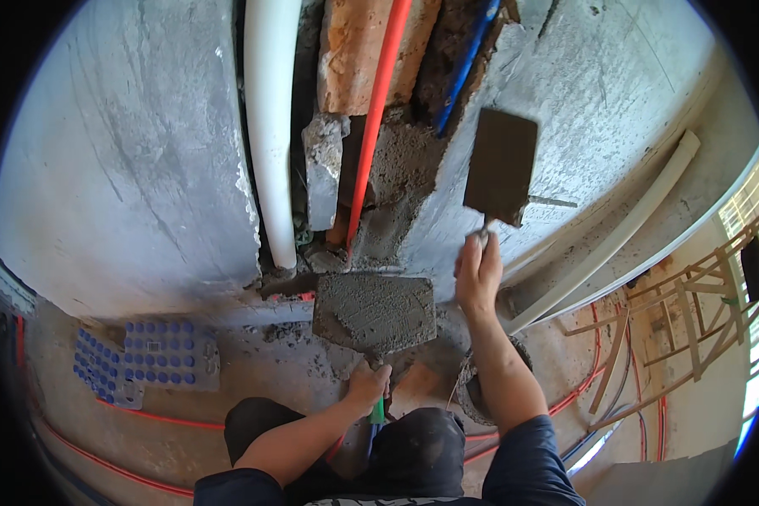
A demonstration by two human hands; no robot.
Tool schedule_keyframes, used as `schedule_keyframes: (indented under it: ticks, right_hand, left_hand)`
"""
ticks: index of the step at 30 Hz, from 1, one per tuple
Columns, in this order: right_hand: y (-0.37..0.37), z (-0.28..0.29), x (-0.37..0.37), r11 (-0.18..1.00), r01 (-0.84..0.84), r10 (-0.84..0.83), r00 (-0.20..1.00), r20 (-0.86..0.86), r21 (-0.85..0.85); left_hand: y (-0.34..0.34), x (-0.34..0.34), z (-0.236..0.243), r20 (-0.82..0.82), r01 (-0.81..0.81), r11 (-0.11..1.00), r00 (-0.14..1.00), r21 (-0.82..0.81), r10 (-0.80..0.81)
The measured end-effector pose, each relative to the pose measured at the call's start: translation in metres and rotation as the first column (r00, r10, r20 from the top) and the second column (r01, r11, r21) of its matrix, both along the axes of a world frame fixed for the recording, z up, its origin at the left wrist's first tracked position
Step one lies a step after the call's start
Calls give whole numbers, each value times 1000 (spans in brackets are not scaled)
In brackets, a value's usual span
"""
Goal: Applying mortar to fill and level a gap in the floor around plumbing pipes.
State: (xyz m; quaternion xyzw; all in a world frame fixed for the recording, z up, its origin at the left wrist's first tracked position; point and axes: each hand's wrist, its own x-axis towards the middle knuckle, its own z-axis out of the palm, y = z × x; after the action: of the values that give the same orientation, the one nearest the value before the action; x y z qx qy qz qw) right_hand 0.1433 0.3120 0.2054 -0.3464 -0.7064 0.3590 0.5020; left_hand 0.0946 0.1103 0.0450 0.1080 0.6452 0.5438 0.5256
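Observation:
My left hand [366,386] is closed around the green handle of a broad trowel [375,314], held low before the wall with grey mortar spread over its blade. The handle of a second, squarish trowel [502,164] is in my closed right hand [479,274]. Its dark blade is raised against or just in front of the grey wall, right of an open channel; contact cannot be made out. Inside the channel run a white pipe [270,126], a red pipe [378,110] and a blue pipe [464,72]. Bricks [367,55] and rough mortar [405,169] lie between them.
A mortar-smeared bucket [472,390] stands beside my right forearm. Packs of blue-capped bottles [160,352] sit on the floor at left. A loose white pipe [616,223] leans at right, near a wooden frame [696,312]. Red pipes [131,471] cross the floor.

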Motion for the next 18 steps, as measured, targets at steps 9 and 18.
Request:
schedule_keyframes:
  ticks: [9,18]
  right_hand:
    - [20,29,52,840,-415,-156,431,888,350]
    - [18,107,41,925,-238,-86,628,773,296]
  left_hand:
    - [2,10,4,21,0,1000,1000,17,-1]
    - [6,16,1,60,11,999,998,41,-13]
